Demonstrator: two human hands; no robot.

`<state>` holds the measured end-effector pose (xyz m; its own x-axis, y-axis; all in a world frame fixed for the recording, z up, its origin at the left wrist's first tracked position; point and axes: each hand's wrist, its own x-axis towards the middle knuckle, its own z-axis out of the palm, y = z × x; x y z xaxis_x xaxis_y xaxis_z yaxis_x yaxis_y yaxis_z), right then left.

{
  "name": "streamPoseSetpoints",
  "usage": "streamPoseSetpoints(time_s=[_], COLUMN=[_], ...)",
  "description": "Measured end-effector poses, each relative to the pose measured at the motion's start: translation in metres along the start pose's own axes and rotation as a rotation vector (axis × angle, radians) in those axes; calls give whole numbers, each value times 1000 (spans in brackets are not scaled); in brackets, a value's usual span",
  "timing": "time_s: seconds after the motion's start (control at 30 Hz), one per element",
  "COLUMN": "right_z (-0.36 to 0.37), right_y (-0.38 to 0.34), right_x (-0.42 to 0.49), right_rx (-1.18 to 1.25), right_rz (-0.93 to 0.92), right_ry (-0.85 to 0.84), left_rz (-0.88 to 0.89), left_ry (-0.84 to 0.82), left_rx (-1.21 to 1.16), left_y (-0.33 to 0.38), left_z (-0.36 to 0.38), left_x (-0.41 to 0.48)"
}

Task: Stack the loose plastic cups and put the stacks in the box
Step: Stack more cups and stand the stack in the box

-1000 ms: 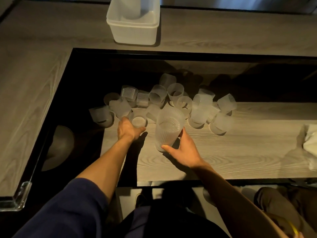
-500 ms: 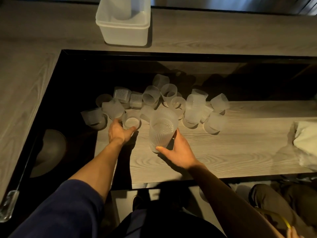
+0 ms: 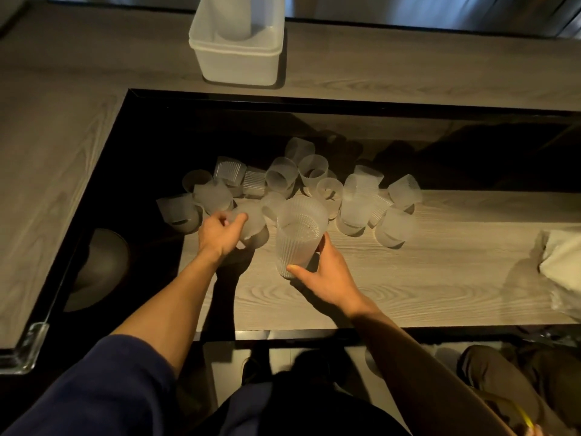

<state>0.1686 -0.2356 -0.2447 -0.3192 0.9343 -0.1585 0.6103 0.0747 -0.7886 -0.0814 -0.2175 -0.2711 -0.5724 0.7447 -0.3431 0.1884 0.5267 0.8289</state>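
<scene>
Your right hand [image 3: 327, 275] grips the upright stack [image 3: 298, 237] on the table [image 3: 408, 284]. Left hand [image 3: 218, 232] is closed around a loose cup [image 3: 253, 221] beside it.

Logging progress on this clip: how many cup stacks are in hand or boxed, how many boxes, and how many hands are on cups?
Cup stacks: 2, the held stack in the right hand and the boxed stack
Boxes: 1, the white box
Hands on cups: 2, the left hand gripping a loose cup
Total: 5
</scene>
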Motion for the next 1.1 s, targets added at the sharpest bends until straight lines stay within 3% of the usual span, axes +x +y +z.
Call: streamPoseSetpoints(time_s=[0.13,0.23,0.53,0.97,1.1], right_z=[2,3,1,4,4], right_y=[4,6,5,9,9], right_x=[3,4,4,2,2], right_rx=[-4,3,-1,48,52], right_rz=[-19,-29,-44,-116,-88], right_ry=[-1,-10,-9,16,11], left_rz=[196,347,795,769,714], left_ry=[28,-46,-317,-349,-461], left_rx=[-208,-319,-69,133,152], left_y=[36,73,124,101,92], left_z=[-21,-34,-36,-26,-23], left_x=[-22,-44,-98,-105,-102])
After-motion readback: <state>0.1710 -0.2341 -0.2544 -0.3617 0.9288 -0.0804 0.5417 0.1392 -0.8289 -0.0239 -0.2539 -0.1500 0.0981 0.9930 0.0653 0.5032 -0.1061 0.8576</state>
